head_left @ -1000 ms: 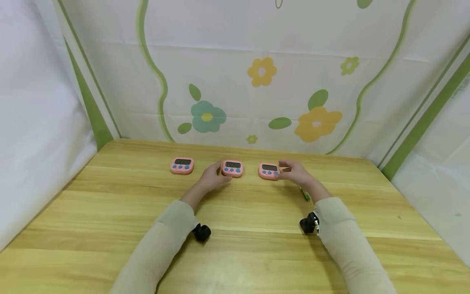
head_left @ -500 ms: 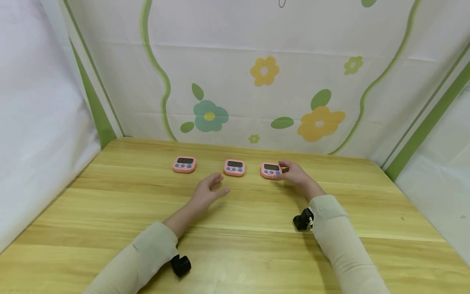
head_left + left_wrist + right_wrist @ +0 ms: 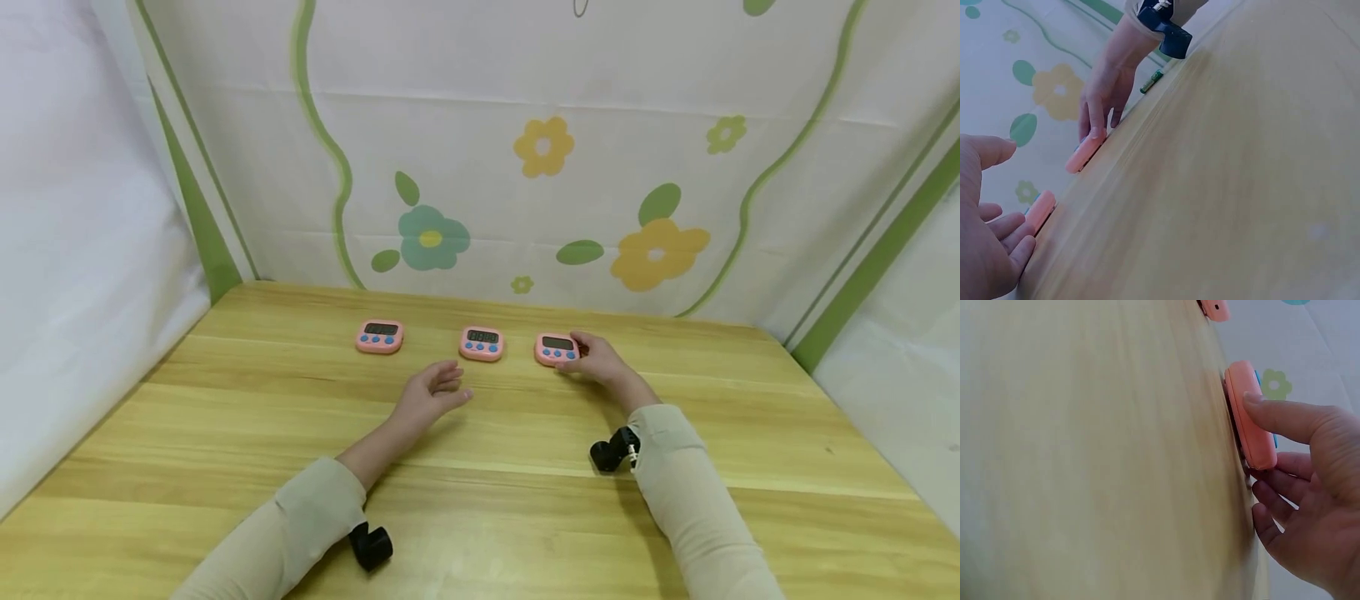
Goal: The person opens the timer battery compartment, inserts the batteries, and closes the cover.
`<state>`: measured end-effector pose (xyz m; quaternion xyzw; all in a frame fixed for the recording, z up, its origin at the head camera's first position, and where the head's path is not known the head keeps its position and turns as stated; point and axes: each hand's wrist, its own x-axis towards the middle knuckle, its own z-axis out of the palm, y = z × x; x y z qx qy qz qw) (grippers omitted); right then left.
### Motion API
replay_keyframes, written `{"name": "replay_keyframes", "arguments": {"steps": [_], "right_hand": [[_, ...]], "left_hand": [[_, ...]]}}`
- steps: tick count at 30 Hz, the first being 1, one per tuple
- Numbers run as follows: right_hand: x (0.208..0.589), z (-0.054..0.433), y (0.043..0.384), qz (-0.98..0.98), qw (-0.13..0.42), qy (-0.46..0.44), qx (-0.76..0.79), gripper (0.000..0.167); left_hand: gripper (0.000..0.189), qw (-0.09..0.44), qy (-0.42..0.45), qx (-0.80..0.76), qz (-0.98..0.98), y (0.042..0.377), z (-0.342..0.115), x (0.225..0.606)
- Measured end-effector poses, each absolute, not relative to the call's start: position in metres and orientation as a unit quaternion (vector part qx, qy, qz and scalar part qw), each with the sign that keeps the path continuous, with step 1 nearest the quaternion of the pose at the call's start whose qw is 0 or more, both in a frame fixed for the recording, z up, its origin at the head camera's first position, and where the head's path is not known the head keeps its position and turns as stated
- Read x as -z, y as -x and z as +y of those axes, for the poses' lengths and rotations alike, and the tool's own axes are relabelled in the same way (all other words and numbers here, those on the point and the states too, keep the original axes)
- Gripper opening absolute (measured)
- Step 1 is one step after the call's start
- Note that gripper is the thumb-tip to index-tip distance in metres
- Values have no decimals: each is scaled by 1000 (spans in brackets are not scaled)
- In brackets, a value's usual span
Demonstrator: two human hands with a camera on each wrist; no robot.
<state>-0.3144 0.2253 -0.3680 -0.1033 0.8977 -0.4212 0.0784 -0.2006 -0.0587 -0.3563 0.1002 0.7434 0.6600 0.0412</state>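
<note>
Three pink digital timers with dark screens and blue buttons lie in a row along the table's far side. My right hand (image 3: pixel 606 367) grips the right timer (image 3: pixel 549 348) at its right end. In the right wrist view the thumb (image 3: pixel 1288 419) presses its near edge, and the fingers are partly hidden behind it. My left hand (image 3: pixel 422 404), fingers loosely bent and holding nothing, hovers in front of the middle timer (image 3: pixel 482 344), apart from it in the head view. The left timer (image 3: pixel 379 337) lies untouched. Screen digits are too small to read.
Green batteries (image 3: pixel 1151 81) lie on the table beyond my right hand, hidden by it in the head view. The wooden table (image 3: pixel 480 517) ends at a white flowered cloth (image 3: pixel 480 150). Black wrist cameras (image 3: pixel 371 547) hang from both sleeves.
My left hand has drawn back from the middle timer toward me and left. My right hand has closed in on the right timer and now grips it. The view has shifted slightly.
</note>
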Motion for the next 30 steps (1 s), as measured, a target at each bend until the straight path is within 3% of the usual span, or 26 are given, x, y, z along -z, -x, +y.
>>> {"name": "replay_keyframes", "arguments": {"steps": [7, 19, 30], "right_hand": [[368, 225, 313, 910, 68, 97, 397, 77], [366, 222, 311, 908, 67, 75, 408, 55], [351, 213, 293, 890, 65, 81, 445, 65]], "left_hand": [[61, 46, -114, -673, 729, 214, -60, 376], [62, 32, -134, -648, 749, 217, -60, 384], [62, 34, -129, -644, 753, 217, -60, 384]]}}
